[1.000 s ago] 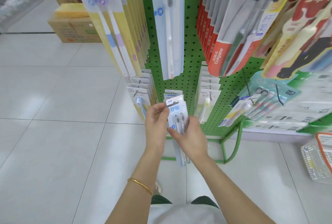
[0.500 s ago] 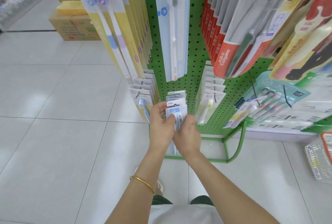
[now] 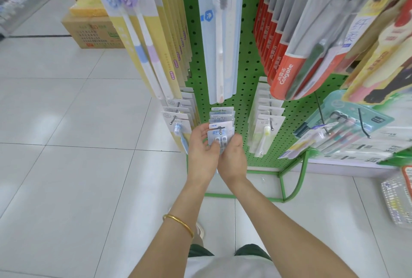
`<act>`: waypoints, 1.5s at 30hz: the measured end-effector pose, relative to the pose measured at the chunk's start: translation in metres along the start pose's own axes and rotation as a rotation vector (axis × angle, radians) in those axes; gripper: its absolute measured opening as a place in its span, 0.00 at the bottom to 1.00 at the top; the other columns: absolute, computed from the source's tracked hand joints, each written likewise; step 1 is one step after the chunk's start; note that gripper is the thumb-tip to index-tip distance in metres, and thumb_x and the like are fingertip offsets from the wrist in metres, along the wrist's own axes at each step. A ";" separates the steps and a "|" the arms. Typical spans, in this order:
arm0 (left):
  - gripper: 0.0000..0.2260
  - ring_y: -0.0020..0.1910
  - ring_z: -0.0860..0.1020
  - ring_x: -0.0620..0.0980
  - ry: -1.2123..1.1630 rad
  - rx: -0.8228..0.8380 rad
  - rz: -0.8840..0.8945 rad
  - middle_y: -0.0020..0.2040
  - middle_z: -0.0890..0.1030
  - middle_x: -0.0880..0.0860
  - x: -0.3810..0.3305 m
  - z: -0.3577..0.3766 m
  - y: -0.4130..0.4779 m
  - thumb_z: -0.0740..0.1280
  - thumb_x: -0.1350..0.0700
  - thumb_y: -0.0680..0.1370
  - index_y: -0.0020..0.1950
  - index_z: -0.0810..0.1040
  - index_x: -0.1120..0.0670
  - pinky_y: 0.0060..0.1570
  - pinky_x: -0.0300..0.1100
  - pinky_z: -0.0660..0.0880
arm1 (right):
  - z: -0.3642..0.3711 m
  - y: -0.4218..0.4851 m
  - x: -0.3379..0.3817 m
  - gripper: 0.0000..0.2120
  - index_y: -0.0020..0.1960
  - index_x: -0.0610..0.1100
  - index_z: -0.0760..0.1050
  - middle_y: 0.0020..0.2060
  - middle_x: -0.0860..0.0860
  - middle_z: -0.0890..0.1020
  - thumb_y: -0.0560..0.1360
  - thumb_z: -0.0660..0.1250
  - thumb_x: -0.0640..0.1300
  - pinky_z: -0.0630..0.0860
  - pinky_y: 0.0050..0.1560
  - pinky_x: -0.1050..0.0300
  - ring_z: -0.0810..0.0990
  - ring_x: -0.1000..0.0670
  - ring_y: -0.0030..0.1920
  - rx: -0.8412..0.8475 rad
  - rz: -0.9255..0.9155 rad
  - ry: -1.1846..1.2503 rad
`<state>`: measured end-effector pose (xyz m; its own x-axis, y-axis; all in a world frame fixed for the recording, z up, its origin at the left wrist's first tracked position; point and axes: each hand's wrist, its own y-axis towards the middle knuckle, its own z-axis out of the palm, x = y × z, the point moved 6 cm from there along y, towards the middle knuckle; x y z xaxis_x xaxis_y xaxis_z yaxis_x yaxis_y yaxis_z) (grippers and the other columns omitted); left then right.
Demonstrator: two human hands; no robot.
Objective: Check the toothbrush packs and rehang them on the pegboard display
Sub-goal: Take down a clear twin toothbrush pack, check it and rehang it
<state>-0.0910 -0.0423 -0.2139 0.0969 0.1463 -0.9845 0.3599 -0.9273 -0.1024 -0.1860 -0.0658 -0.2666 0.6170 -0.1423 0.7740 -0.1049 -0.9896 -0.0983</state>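
The toothbrush pack (image 3: 221, 138) sits on the peg hook (image 3: 220, 131) of the green pegboard (image 3: 245, 90), the left hand (image 3: 201, 154) pinching it from 8 o'clock and the right hand (image 3: 233, 158) gripping its edge from 4 o'clock.

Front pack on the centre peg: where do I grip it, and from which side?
Pinch the front pack by its side edges, just under the hang hole, coming from the front. It hangs flat on the peg, whose ball tip points outward, with more packs stacked behind, so it probably only slides straight toward you.
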 end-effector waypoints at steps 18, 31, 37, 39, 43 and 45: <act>0.25 0.51 0.73 0.27 0.073 0.068 0.041 0.59 0.76 0.50 -0.006 0.011 0.019 0.60 0.72 0.72 0.65 0.73 0.52 0.46 0.23 0.70 | 0.001 0.014 0.013 0.29 0.53 0.40 0.63 0.51 0.44 0.76 0.61 0.48 0.59 0.75 0.47 0.42 0.76 0.41 0.48 0.000 0.112 0.285; 0.27 0.63 0.70 0.41 0.121 0.039 0.014 0.65 0.72 0.52 0.009 0.011 0.016 0.62 0.70 0.71 0.68 0.70 0.54 0.63 0.44 0.73 | 0.003 0.016 -0.001 0.15 0.56 0.39 0.62 0.52 0.44 0.70 0.73 0.65 0.38 0.68 0.40 0.54 0.72 0.45 0.45 0.042 0.020 0.120; 0.27 0.63 0.70 0.41 0.120 0.039 0.009 0.66 0.72 0.51 0.012 0.012 0.012 0.62 0.70 0.72 0.70 0.68 0.54 0.62 0.40 0.72 | 0.003 0.016 -0.005 0.17 0.58 0.37 0.62 0.55 0.42 0.70 0.74 0.65 0.36 0.67 0.39 0.54 0.72 0.44 0.45 0.049 0.022 0.051; 0.28 0.63 0.69 0.41 0.126 0.044 0.006 0.66 0.71 0.50 0.013 0.012 0.012 0.62 0.71 0.72 0.70 0.68 0.54 0.61 0.38 0.72 | 0.002 0.016 -0.006 0.17 0.57 0.38 0.61 0.54 0.42 0.70 0.74 0.65 0.37 0.67 0.39 0.53 0.71 0.44 0.44 0.053 0.035 0.037; 0.29 0.64 0.68 0.42 0.132 0.047 0.009 0.67 0.71 0.48 0.012 0.012 0.009 0.61 0.71 0.71 0.70 0.67 0.52 0.57 0.32 0.70 | -0.001 0.015 -0.008 0.20 0.59 0.38 0.62 0.57 0.42 0.70 0.73 0.68 0.39 0.73 0.44 0.49 0.75 0.41 0.49 0.055 0.051 0.038; 0.29 0.64 0.68 0.42 0.130 0.045 0.000 0.68 0.70 0.49 0.012 0.012 0.006 0.60 0.72 0.72 0.71 0.66 0.54 0.58 0.32 0.69 | -0.002 0.013 -0.008 0.23 0.62 0.37 0.61 0.60 0.41 0.69 0.73 0.69 0.39 0.74 0.49 0.47 0.74 0.39 0.54 0.062 0.052 0.038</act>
<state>-0.0988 -0.0501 -0.2281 0.2176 0.1866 -0.9581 0.3181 -0.9415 -0.1111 -0.1940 -0.0770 -0.2723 0.5819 -0.1943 0.7897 -0.0869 -0.9803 -0.1771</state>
